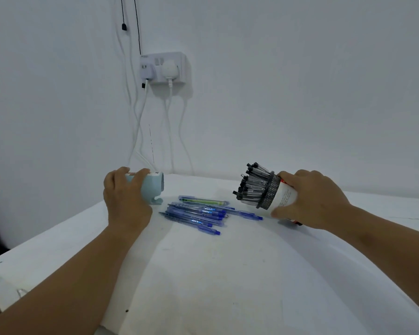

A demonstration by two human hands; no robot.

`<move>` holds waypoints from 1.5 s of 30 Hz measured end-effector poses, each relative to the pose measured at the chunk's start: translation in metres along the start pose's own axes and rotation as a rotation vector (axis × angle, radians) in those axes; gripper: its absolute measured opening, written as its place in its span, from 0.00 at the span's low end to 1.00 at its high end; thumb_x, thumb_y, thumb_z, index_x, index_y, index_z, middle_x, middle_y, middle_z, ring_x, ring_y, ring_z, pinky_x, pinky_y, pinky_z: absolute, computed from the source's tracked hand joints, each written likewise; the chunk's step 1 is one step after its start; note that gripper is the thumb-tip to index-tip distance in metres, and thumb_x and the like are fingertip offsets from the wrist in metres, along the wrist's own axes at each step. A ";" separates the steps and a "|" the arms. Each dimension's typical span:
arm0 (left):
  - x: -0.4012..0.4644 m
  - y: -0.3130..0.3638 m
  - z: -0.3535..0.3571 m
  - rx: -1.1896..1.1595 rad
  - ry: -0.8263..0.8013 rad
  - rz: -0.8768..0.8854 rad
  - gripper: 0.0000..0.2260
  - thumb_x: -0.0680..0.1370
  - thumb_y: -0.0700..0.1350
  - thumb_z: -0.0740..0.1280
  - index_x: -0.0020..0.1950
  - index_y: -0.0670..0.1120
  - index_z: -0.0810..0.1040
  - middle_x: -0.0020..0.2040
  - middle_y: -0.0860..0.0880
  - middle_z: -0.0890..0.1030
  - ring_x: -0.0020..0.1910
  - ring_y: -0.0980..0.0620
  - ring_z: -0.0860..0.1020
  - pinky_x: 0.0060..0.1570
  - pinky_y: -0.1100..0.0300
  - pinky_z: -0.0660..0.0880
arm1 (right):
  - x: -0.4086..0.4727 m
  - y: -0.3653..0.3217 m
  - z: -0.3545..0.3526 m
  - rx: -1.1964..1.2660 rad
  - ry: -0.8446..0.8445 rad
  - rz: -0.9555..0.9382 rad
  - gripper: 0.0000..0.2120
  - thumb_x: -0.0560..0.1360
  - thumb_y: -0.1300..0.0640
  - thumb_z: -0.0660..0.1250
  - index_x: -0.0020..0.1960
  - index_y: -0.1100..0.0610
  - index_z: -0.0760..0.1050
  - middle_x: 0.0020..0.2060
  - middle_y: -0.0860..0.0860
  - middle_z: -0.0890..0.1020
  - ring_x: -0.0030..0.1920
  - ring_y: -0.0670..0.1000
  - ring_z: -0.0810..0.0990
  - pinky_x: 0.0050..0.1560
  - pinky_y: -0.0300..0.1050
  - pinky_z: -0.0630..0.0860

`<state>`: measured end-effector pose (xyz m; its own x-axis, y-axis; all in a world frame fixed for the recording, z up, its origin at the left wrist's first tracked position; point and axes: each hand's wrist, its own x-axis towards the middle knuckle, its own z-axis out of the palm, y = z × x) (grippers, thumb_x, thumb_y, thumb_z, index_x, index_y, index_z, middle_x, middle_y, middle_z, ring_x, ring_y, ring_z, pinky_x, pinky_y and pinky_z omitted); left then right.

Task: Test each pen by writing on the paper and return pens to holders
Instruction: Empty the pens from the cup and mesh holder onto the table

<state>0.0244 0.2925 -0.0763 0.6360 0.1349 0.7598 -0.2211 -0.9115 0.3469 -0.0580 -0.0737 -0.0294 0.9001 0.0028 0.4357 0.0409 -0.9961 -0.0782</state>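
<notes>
My left hand [125,197] grips a light blue pen holder [154,188], tipped on its side with its mouth facing right. Several blue pens [198,215] lie in a loose pile on the white table [203,274] just right of that holder, one green-barrelled pen [203,201] among them. My right hand [310,199] grips a black mesh holder [270,193] with a white label, tilted to the left. Several black-capped clear pens [252,183] stick out of its mouth. No sheet of paper is distinguishable from the white surface.
A wall socket [163,67] with two white plugs sits on the wall behind, and white cables [169,131] hang down to the table's back edge. A black cord [137,25] hangs at the upper left. The table's left edge [34,247] runs diagonally.
</notes>
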 end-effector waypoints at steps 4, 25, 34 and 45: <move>-0.001 0.015 0.002 -0.115 -0.091 -0.083 0.37 0.65 0.35 0.77 0.72 0.51 0.73 0.66 0.42 0.72 0.67 0.38 0.64 0.60 0.48 0.67 | -0.002 0.005 -0.002 -0.013 0.004 0.016 0.30 0.60 0.33 0.74 0.58 0.43 0.72 0.43 0.45 0.74 0.49 0.53 0.73 0.45 0.45 0.68; -0.006 0.090 0.029 -0.472 -0.328 -0.240 0.32 0.75 0.61 0.72 0.74 0.56 0.62 0.57 0.57 0.76 0.60 0.48 0.77 0.68 0.45 0.66 | 0.004 0.015 -0.016 -0.285 -0.009 -0.150 0.38 0.66 0.44 0.73 0.73 0.42 0.64 0.57 0.48 0.70 0.50 0.50 0.67 0.50 0.42 0.62; 0.013 0.109 0.031 -0.862 -0.425 -0.337 0.31 0.75 0.49 0.75 0.72 0.54 0.61 0.62 0.51 0.78 0.56 0.53 0.78 0.43 0.66 0.72 | -0.008 0.026 -0.005 -0.196 0.023 -0.090 0.39 0.65 0.44 0.74 0.73 0.41 0.65 0.58 0.47 0.70 0.56 0.52 0.72 0.58 0.43 0.66; 0.027 0.156 0.066 -0.843 -0.608 -0.277 0.29 0.74 0.49 0.77 0.67 0.54 0.62 0.60 0.51 0.78 0.56 0.51 0.78 0.40 0.66 0.72 | -0.021 0.051 0.008 -0.049 0.066 -0.009 0.40 0.64 0.44 0.76 0.74 0.40 0.66 0.59 0.45 0.70 0.57 0.49 0.71 0.54 0.40 0.65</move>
<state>0.0557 0.1284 -0.0375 0.9518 -0.1326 0.2766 -0.3039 -0.2855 0.9089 -0.0713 -0.1241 -0.0494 0.8692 0.0075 0.4943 0.0261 -0.9992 -0.0306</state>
